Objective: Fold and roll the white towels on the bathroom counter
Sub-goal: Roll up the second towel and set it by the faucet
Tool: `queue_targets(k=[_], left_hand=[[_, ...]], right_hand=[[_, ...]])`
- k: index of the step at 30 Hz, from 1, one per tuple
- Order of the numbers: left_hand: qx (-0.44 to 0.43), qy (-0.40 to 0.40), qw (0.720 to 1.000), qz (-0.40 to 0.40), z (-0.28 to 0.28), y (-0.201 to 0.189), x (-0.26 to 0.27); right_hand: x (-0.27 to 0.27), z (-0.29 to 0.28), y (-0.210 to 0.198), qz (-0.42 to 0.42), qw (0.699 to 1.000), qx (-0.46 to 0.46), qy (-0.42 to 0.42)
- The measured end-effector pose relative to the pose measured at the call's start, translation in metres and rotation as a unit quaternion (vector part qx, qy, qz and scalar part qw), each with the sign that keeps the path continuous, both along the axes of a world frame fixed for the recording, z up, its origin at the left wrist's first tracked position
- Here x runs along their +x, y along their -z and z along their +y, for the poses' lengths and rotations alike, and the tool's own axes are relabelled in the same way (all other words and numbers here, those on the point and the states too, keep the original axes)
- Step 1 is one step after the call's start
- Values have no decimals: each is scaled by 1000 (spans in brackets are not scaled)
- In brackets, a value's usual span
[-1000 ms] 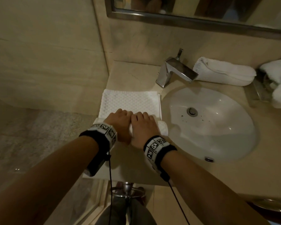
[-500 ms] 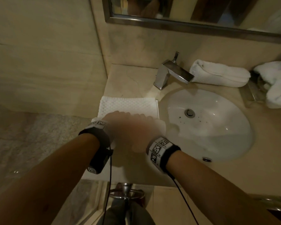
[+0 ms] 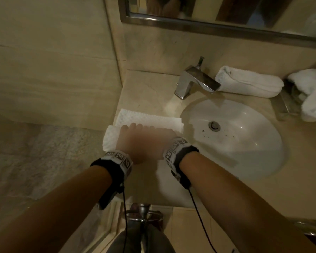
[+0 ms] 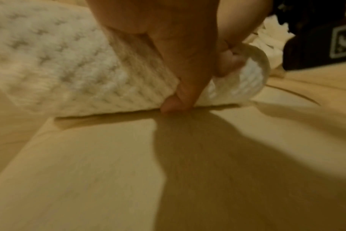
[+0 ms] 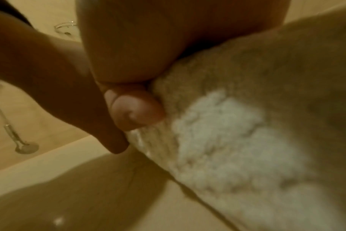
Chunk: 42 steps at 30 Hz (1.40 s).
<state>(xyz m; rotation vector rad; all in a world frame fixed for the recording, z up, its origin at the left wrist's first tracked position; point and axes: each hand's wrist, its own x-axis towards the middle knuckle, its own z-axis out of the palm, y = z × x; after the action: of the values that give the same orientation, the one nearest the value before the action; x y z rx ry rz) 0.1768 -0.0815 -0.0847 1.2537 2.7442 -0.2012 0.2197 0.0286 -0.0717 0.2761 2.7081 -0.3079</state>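
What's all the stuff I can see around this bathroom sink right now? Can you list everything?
Towel being rolled: one, white, on the counter left of the sink, partly rolled.
Rolled towel: one, white, behind the sink, right of the tap.
Loose towel: one, white, far right of the counter.
Sink: one, white, set in the counter.
Tap: one, chrome, behind the sink.
Counter: one, beige stone.
Mirror: one, metal-framed, on the wall above.
Left hand: on the roll, thumb tucked under it.
Right hand: on the roll beside it, blurred.

Both hands, L & R, side by side, fingers curled.
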Motion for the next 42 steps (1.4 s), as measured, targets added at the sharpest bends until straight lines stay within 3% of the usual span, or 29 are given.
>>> queue_targets(k=[4, 8, 11, 16, 20, 25, 32, 40, 42], left_hand=[[-97, -8, 993, -70, 16, -6, -20], [-140, -45, 978, -147, 27, -11, -33], [-108, -55, 981, -153, 23, -8, -34], [-39, 24, 998, -37, 8, 5, -25], [-19, 22, 1000, 8, 4, 8, -17], [-88, 18, 992, -84, 20, -5, -39], [-114, -23, 970, -215, 35, -11, -64], [-81, -27, 963, -256, 39, -8, -77], [-72, 13, 975, -209, 36, -12, -78]], right_hand=[[2, -2, -1, 4, 1000, 23, 8], [19, -8, 1, 32, 992, 100, -75], [17, -6, 4, 30, 990, 110, -79], [-5, 0, 5, 26, 994, 88, -54], [-21, 6, 1, -2, 999, 27, -20], [-29, 15, -17, -87, 995, -53, 14], [-13, 14, 0, 18, 996, 58, -59], [-29, 17, -5, -26, 997, 62, -37], [-40, 24, -9, -36, 999, 27, -25]])
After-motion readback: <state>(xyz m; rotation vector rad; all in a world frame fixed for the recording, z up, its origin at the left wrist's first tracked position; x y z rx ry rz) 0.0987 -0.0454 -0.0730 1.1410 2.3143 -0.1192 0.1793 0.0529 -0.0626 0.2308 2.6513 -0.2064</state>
